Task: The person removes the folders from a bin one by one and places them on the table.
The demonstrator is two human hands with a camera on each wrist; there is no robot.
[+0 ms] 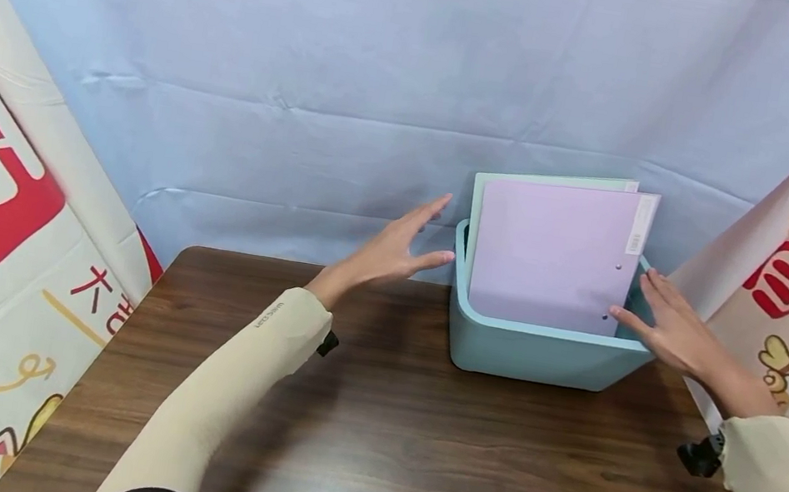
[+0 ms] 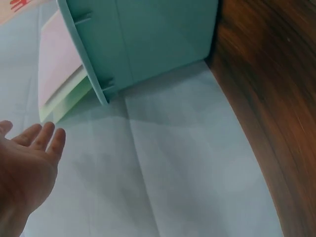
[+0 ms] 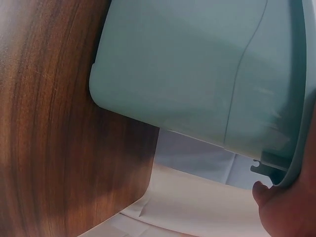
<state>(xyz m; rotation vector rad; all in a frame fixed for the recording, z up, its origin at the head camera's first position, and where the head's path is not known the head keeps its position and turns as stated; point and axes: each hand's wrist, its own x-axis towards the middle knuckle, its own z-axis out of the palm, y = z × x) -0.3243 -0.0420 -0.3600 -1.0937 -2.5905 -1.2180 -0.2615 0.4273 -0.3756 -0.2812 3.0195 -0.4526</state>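
A teal plastic bin (image 1: 538, 352) is set at the back of the wooden desk (image 1: 367, 444), with a lilac folder (image 1: 552, 256) and a pale green folder (image 1: 478, 199) stood upright in it. The left hand (image 1: 394, 250) is held just left of the bin, fingers (image 2: 47, 138) straight and spread, gripping nothing. The right hand (image 1: 678, 332) is laid on the bin's right rim, fingers extended, the thumb touching the lilac folder.

Even, bright, soft light fills the head view; a pale sheen of glare lies on the tabletop (image 1: 347, 475) near the bottom edge, and faint soft shadows fall beside the left sleeve (image 1: 221, 398) and under the bin (image 1: 539, 350). Straight lines bow toward the frame edges. Both wrist views are dimmer and soft, with blurred wood grain and a blurred left hand (image 2: 24, 168)
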